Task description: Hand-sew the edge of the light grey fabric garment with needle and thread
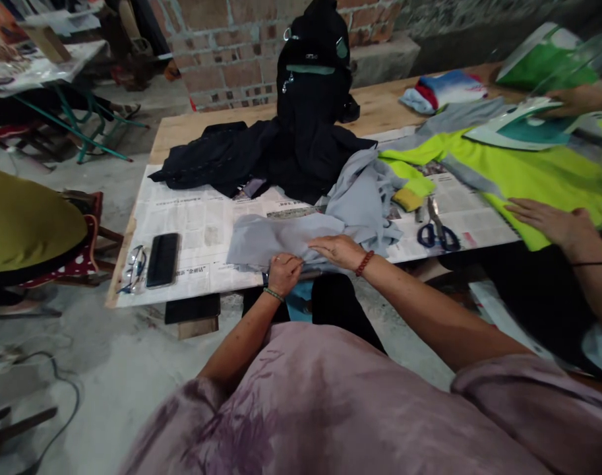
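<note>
A light grey garment [285,236] lies at the table's front edge, its right part bunched up. My left hand [284,274] is closed on the near edge of this cloth, fingers curled. Just to the right, my right hand [341,252] rests flat on the fabric with fingers stretched out towards the left. Blue-handled scissors [438,229] lie to the right of the bunched cloth. Beyond it, black garments [261,155] are spread before a black backpack [314,66].
Newspaper [196,208] covers much of the wooden table. A phone [163,260] and glasses [132,269] lie at the left. At right, another person's hand [552,224] presses a yellow-green garment [533,165]; their other hand holds an iron [523,125]. Folded clothes [449,89] lie behind.
</note>
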The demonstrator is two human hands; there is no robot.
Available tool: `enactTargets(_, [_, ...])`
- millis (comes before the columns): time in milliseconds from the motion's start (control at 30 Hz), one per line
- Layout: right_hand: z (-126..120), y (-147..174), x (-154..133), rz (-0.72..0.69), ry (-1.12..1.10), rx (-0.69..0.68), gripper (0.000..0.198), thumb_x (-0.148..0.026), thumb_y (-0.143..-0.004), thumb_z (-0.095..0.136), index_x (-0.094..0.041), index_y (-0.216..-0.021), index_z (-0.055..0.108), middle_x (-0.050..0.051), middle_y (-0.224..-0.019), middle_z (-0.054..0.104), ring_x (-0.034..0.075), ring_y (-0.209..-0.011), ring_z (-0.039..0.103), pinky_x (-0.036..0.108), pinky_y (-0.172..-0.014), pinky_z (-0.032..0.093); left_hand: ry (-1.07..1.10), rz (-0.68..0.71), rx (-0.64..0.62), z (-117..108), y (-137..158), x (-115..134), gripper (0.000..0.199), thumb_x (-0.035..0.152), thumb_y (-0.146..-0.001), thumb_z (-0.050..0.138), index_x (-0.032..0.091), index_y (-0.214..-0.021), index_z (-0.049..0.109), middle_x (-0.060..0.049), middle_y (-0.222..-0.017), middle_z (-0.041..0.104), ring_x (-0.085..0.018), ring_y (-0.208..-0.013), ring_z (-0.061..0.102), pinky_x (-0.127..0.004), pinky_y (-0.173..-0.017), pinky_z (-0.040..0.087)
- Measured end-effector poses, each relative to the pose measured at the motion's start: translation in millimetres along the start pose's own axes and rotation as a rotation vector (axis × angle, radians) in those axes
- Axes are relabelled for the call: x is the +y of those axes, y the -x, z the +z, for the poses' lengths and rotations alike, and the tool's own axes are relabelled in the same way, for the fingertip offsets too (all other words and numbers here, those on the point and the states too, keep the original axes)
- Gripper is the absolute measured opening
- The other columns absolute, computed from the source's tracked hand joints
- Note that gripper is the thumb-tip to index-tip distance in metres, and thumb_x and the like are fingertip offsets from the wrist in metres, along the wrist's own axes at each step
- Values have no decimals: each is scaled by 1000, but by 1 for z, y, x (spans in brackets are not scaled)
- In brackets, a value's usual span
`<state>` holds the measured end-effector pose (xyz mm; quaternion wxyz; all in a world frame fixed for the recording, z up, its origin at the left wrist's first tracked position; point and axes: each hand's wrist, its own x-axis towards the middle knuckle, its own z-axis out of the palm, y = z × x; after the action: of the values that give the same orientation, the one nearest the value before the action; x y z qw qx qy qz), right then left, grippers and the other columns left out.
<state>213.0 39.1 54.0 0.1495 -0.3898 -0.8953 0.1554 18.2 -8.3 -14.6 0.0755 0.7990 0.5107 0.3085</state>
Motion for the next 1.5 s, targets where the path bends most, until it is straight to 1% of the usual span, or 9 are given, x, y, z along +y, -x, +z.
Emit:
enactTargets(167, [5,4,6,3,23,-85,25,-20,-86,44,-18,-97,66,7,-94,62,15,-85,57,24,-76,42,-5,-3,-30,0,0,0,12,23,-82,55,23,-86,67,-4,-84,67,-17,-86,57,-34,-80,35])
enactTargets(333, [6,5,5,43,51,-83,24,-23,-85,45,-18,-93,67,6,-86,57,13,-75,53,23,-70,39,-10,18,-27,-1,0,1,14,26,-84,54,23,-87,67,-4,-84,68,-17,-86,57,-35,-81,35])
enactTargets(667, [10,8,1,59,102,-119,25,-26,-87,44,-22,-92,68,4,-85,55,11,-67,49,21,-60,32,18,39,-36,0,-1,0,12,24,-82,57,23,-82,68,-4,-85,66,-17,-86,57,-34,-81,36])
enactTargets(933, [0,4,-11,41,141,-190,27,-18,-85,42,-19,-98,66,7,-92,58,14,-77,54,22,-64,36,29,-9,-43,0,-1,0,11,24,-82,57,23,-83,68,-3,-83,66,-16,-86,58,-33,-80,36])
enactTargets(1100, [0,-4,-16,15,20,-167,33,-11,-83,41,-18,-108,61,8,-104,61,16,-90,58,24,-76,41,53,-35,-38,2,-1,-2,11,22,-80,57,23,-83,68,-3,-83,67,-16,-86,58,-32,-79,36])
enactTargets(1167, [2,-7,-17,57,-46,-126,34,-12,-83,42,-19,-111,59,6,-104,63,16,-92,59,25,-79,41,63,-38,-40,3,-1,-2,11,21,-80,58,23,-83,68,-3,-83,66,-16,-86,58,-32,-79,37])
enactTargets(1267, [4,-14,-18,201,-136,-94,31,-15,-82,46,-18,-111,55,3,-88,67,14,-81,61,23,-72,43,71,-37,-37,2,-1,-2,12,20,-80,57,23,-84,68,-2,-84,66,-16,-86,58,-32,-79,36])
enactTargets(1367, [4,-19,-19,360,-317,-121,21,-12,-79,49,-17,-98,56,0,-73,67,10,-62,59,19,-59,42,75,-41,-17,2,-1,-2,12,21,-82,56,23,-83,68,-2,-83,67,-16,-85,58,-32,-78,36])
enactTargets(1500, [4,-24,-18,539,-685,-197,3,-17,-80,52,-16,-82,53,-3,-66,65,4,-36,45,16,-41,34,99,-53,-23,1,-1,-2,12,22,-83,55,22,-83,67,-2,-83,67,-15,-85,59,-31,-78,37])
